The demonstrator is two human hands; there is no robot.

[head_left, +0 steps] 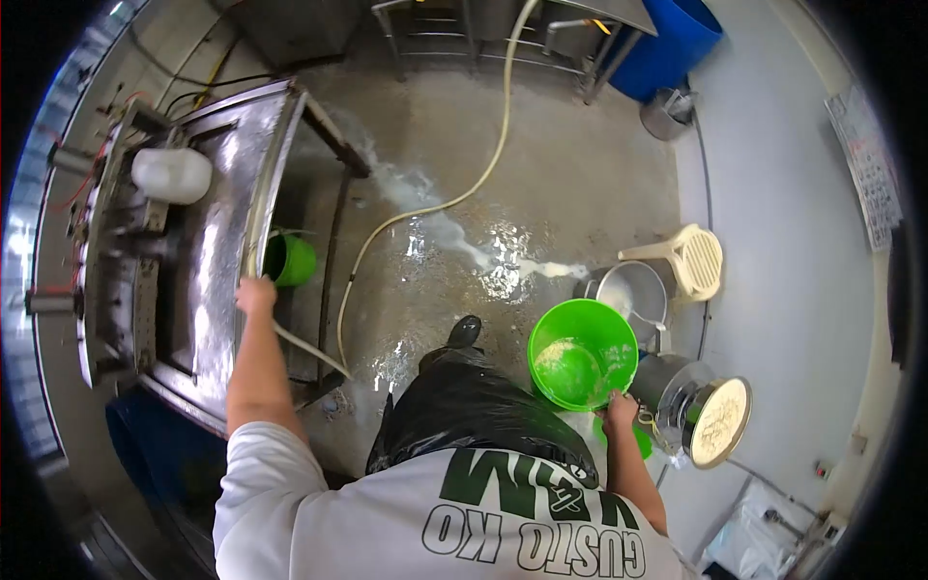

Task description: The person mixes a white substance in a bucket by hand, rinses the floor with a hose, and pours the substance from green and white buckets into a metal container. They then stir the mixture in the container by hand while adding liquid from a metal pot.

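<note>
My left hand (256,296) is closed around the cream-coloured hose (307,350), beside the edge of the metal table. From there the hose drops to the floor and loops away toward the far side. My right hand (621,411) grips the rim of a bright green bucket (583,382), which is tilted so its inside faces me. Pale residue sticks to the bucket's bottom and wall. Just beyond the bucket stands a metal pot (630,290) with whitish matter inside. To the right of my right hand, a round container of pale, crumbly material (721,421) sits on a metal vessel.
On the left stands a steel table (217,251) with a white jug (172,175); a smaller green bucket (290,260) is beneath it. Milky liquid (440,232) streaks the wet floor. A cream plastic stool (694,262) and a blue barrel (667,48) are along the right wall.
</note>
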